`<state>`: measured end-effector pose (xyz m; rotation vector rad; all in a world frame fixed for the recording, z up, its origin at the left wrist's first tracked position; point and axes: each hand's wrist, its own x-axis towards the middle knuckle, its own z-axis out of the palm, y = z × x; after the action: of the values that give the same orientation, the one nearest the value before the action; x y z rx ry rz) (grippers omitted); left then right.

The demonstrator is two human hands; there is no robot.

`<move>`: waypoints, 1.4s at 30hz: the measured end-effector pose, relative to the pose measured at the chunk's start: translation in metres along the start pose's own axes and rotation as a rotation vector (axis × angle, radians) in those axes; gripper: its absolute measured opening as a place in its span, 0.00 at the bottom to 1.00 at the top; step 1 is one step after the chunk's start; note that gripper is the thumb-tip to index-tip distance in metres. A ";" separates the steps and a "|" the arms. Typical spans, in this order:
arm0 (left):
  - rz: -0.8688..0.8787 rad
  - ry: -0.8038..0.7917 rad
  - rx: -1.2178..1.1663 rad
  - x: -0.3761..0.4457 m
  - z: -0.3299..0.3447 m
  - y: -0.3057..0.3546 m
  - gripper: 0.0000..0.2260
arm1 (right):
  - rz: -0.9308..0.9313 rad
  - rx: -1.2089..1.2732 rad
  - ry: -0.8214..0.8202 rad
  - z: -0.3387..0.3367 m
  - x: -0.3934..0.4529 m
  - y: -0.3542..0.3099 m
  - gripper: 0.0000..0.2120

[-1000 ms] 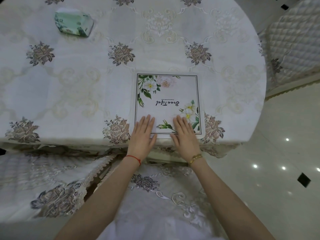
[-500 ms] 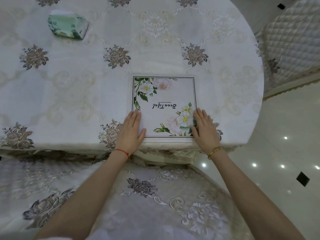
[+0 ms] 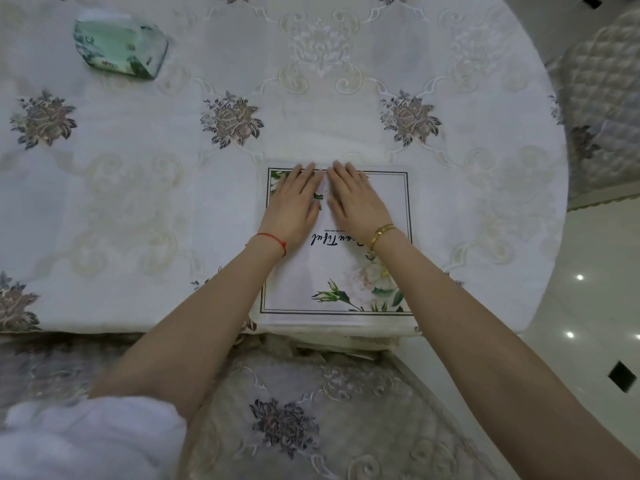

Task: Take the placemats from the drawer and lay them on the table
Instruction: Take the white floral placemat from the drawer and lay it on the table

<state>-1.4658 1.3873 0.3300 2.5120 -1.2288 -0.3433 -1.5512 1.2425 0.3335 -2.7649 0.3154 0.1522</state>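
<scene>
A square white placemat (image 3: 391, 209) with a dark border line, flower prints and black script lies flat on the round table (image 3: 138, 209), near its front edge. My left hand (image 3: 294, 202) and my right hand (image 3: 356, 200) rest palm-down side by side on the mat's far half, fingers stretched and flat, fingertips at its far edge. Neither hand grips anything. A red string is on my left wrist and a gold bracelet on my right. The hands hide the mat's far flower print.
A green tissue pack (image 3: 119, 50) lies at the table's far left. A chair (image 3: 311, 410) with an embroidered cover stands under me against the table's front edge. A quilted chair (image 3: 606, 98) is at the right, beside glossy white floor (image 3: 588, 306).
My hands went from the mat's near edge out to its side edges, then slid forward and together onto its far half. The view moved closer to the table.
</scene>
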 end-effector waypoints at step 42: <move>-0.100 -0.036 0.063 -0.184 0.016 0.036 0.28 | 0.145 0.037 0.013 0.032 -0.191 -0.028 0.32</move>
<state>-1.6081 1.5100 0.3424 2.6386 -1.1461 -0.3810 -1.7315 1.3171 0.3400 -2.7068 0.5176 0.1627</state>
